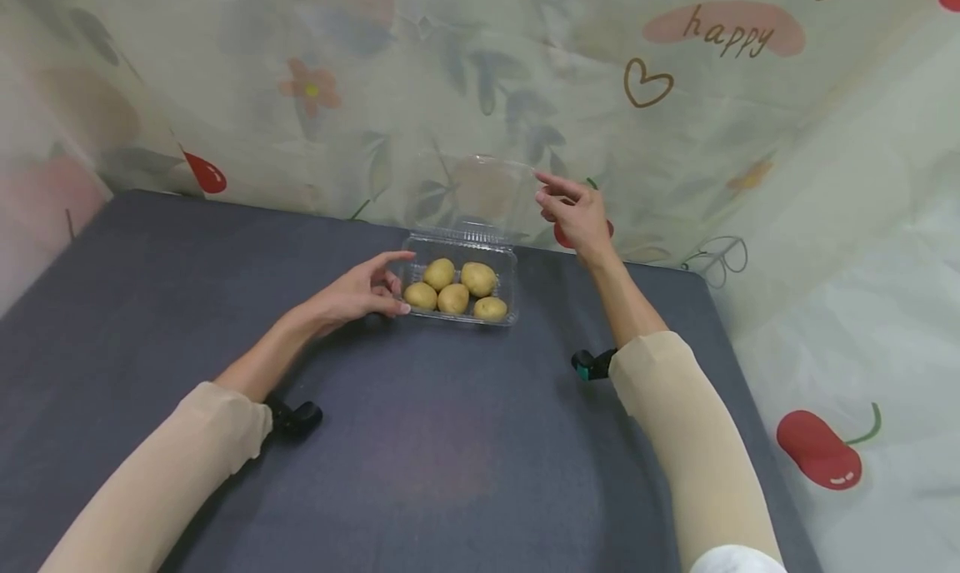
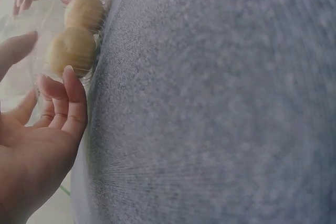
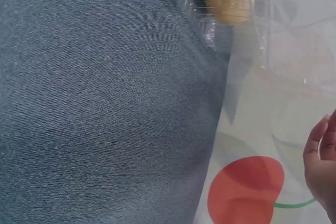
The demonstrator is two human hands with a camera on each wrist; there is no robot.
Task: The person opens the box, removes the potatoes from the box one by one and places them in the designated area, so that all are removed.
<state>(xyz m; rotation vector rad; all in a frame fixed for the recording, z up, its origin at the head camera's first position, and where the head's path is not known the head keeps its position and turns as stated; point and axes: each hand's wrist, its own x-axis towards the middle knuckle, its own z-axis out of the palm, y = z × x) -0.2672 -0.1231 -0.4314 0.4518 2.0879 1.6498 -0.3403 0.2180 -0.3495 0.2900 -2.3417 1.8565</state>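
Note:
A clear plastic clamshell container (image 1: 516, 294) stands near the table's back edge, with several small yellow potatoes (image 1: 478, 279) in its base. Its transparent lid (image 1: 480, 186) is raised nearly upright at the back. My left hand (image 1: 360, 294) holds the base's left side, index finger towards the back corner and thumb at the front one. In the left wrist view, curled fingertips (image 2: 69, 72) lie against the container wall beside a potato (image 2: 73, 51). With its fingertips at the lid's upper right corner, my right hand (image 1: 577, 215) pinches the lid. The right wrist view shows only part of that hand (image 3: 323, 161).
A dark grey cloth-covered table (image 1: 442, 440) lies under the container. Right behind it hangs a pale printed curtain (image 1: 465, 73), which also runs along the right side. Black camera mounts (image 1: 296, 419) are worn at both wrists.

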